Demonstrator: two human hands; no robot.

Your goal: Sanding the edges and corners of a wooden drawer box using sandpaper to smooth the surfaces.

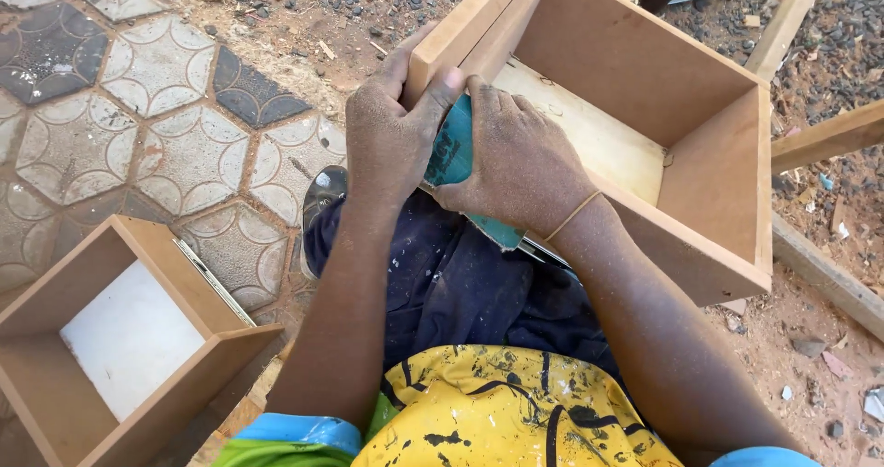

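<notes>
An open brown wooden box (718,163) rests tilted on my lap, its pale bottom panel facing up. My left hand (391,131) grips the box's near left corner, thumb over the top edge. Just to its right, my right hand (516,158) presses a folded teal sheet of sandpaper (453,154) against the box's near side wall. A thin band circles my right wrist. Both hands are dusted with fine sawdust.
A second, smaller wooden box (55,375) with a white bottom sits at the lower left on patterned hexagon paving (157,71). Wooden battens (829,135) lie on gravelly dirt at the right. My shoe (322,191) shows below the left hand.
</notes>
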